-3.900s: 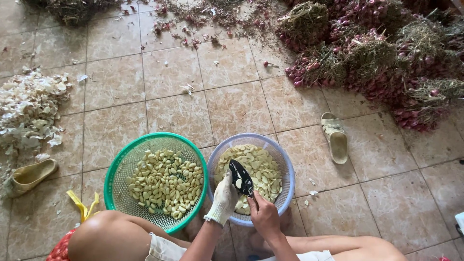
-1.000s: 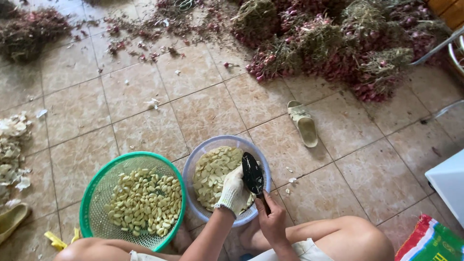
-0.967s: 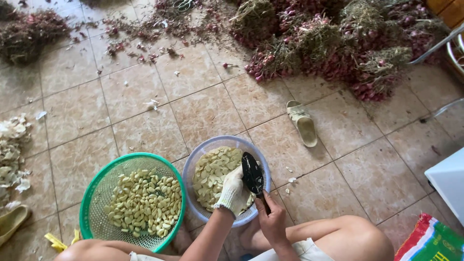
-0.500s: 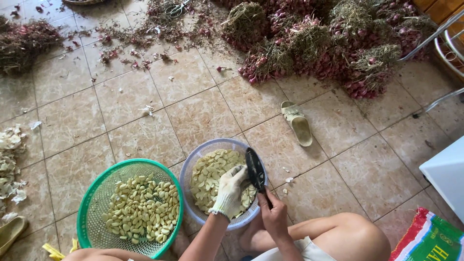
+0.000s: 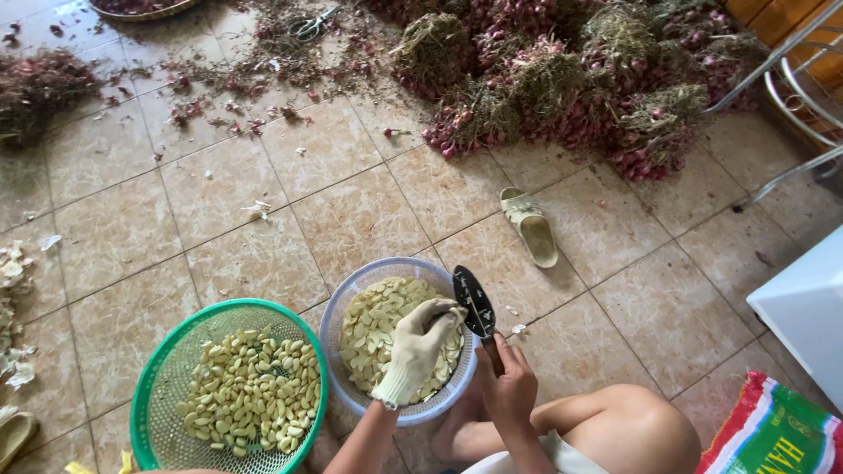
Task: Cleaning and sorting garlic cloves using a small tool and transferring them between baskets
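Observation:
My left hand (image 5: pixel 417 349), in a pale knit glove, is over the light blue plastic basket (image 5: pixel 341 309) and pinches a small garlic clove against the blade. My right hand (image 5: pixel 507 386), bare, grips the handle of a dark-bladed knife (image 5: pixel 472 301) that points up over the basket's right rim. The blue basket holds pale sliced garlic (image 5: pixel 371 332). Beside it on the left sits a green basket (image 5: pixel 145 411) full of whole peeled garlic cloves (image 5: pixel 250 389). My bare knee (image 5: pixel 634 427) shows at the lower right.
Bundles of red shallots with dry tops (image 5: pixel 562 79) are heaped at the back. A sandal (image 5: pixel 530 226) lies on the tiled floor (image 5: pixel 263 228). Garlic skins (image 5: pixel 12 298) lie at the left edge; a striped sack (image 5: pixel 773 430) and a white box (image 5: pixel 808 307) at right.
The view has shifted, so both baskets sit further right in the frame. My hands stay over the blue basket with the knife, the gloved fingers closer to the blade.

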